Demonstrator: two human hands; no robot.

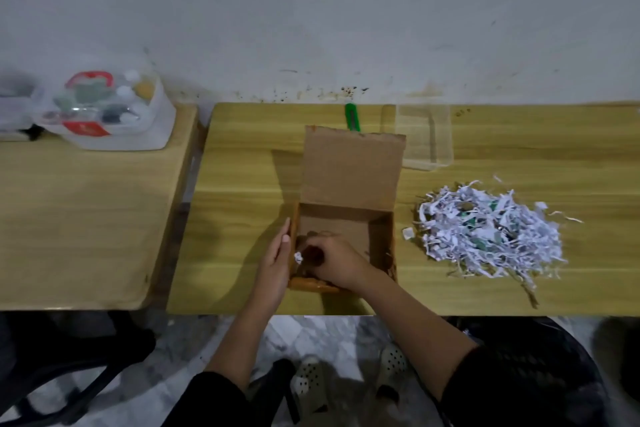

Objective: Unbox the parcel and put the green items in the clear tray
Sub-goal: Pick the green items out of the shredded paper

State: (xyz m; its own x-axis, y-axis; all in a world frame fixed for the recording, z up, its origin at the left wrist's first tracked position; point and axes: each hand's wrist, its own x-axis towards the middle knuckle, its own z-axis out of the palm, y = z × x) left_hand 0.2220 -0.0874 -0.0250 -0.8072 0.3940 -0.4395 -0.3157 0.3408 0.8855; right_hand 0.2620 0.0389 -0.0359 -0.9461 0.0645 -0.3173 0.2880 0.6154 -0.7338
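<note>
Side counter [86, 218]: we found a clear plastic container [114, 111] of mixed small articles at its far edge, against the wall.
Left hand [277, 262]: we laid it flat against the outer left wall of the parcel, fingers extended; grip released, nothing held.
Parcel [349, 184]: it stood open near the front edge of the main counter [242, 184], rear flap upright.
Right hand [332, 260]: we reached it into the parcel's near left corner, fingers curled downward; a white paper scrap [298, 257] sat at the fingertips. We could not tell whether the grip had closed on anything.
Green cutter [352, 117]: it lay behind the flap, near the wall.
Clear tray [426, 139]: it rested just right of the flap.
Shredded paper [491, 236]: it was heaped right of the parcel, with green pieces showing among the strips.
</note>
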